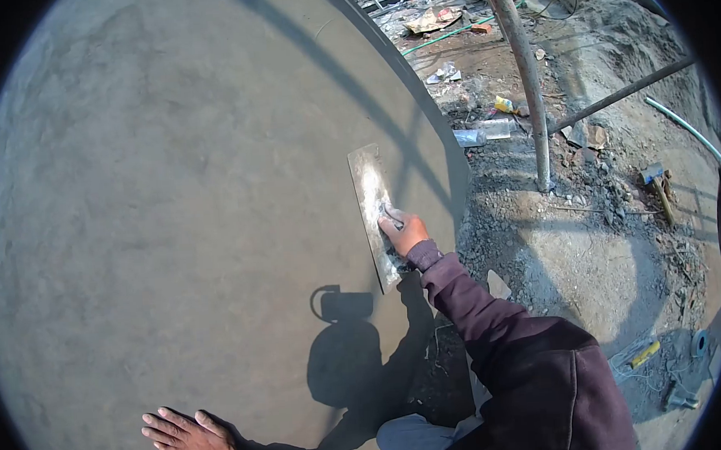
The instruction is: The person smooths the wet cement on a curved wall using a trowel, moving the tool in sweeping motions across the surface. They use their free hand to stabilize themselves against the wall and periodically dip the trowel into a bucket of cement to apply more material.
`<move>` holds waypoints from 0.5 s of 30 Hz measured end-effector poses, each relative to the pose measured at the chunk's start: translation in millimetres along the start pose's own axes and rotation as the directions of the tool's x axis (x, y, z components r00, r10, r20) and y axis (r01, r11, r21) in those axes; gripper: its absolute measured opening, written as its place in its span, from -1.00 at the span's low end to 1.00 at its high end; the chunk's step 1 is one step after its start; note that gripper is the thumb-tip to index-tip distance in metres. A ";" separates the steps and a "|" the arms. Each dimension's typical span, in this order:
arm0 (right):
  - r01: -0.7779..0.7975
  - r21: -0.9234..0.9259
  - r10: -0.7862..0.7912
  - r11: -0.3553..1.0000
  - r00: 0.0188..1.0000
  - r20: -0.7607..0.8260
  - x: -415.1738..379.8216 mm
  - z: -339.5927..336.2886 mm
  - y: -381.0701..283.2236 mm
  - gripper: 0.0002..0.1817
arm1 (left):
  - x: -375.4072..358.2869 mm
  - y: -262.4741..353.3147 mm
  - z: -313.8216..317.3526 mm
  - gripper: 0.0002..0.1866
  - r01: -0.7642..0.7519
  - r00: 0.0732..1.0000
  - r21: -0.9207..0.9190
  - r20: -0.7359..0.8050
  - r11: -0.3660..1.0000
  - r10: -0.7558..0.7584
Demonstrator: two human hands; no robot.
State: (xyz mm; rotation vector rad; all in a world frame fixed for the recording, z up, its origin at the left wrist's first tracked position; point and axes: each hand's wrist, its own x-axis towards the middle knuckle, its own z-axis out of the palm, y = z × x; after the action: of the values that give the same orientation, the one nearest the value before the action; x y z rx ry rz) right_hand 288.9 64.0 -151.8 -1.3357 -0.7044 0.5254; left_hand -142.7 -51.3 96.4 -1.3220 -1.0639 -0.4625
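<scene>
My right hand (404, 228) is wrapped round the handle of a plastering trowel (370, 185), a long rectangular metal blade. The blade lies along the grey plastered wall (170, 178), near its right edge; whether it presses flat cannot be made out. At the lower left, my left hand (190, 437) rests against the same wall with fingers stretched out and nothing in it. The trowel's handle is mostly hidden by my fingers. My shadow falls on the wall between the two hands.
A metal pole (524, 78) stands on the right, with a slanting bar (623, 93) meeting it. Rubble and litter cover the ground. A hammer (659, 189) lies at the right, a yellow-handled tool (644, 354) and string lower down. Plastic bottles (486, 131) lie near the wall's edge.
</scene>
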 end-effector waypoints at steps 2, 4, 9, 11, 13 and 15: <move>-0.193 0.215 0.203 0.957 0.979 -0.025 77.6 -26.6 -29.3 -0.46 | 10.5 17.9 -3.7 -0.32 -0.022 0.996 -0.026 -0.085 0.999 0.019; -0.129 0.317 0.127 0.940 0.991 0.028 133.4 -40.9 -52.2 -0.48 | 7.5 17.2 6.7 -0.31 -0.008 0.998 -0.026 -0.068 1.000 0.006; 0.541 -0.012 -0.541 0.841 0.841 0.028 23.0 20.2 -111.5 -0.53 | -0.9 12.5 13.8 -0.30 0.022 1.000 -0.064 0.003 0.998 -0.022; 0.448 0.135 -0.468 0.884 0.832 0.297 -84.5 53.5 -104.1 -0.55 | 0.1 8.9 15.4 -0.31 0.004 1.000 -0.065 0.004 0.998 -0.004; 0.542 -0.016 -0.508 0.840 0.797 0.327 -183.3 80.9 -62.6 -0.45 | 2.8 6.2 12.1 -0.32 -0.023 1.000 -0.060 -0.001 0.998 0.023; 0.545 -0.183 -0.327 0.818 0.703 0.631 -242.1 74.3 -20.2 -0.44 | 3.2 10.3 13.1 -0.33 -0.041 0.999 -0.071 -0.005 0.997 0.041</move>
State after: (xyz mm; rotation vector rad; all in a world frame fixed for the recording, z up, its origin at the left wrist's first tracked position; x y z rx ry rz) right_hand 67.3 -59.6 -164.1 -1.2694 -1.6618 0.4089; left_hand -137.6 -35.7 92.0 -1.4022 -1.0235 -0.4753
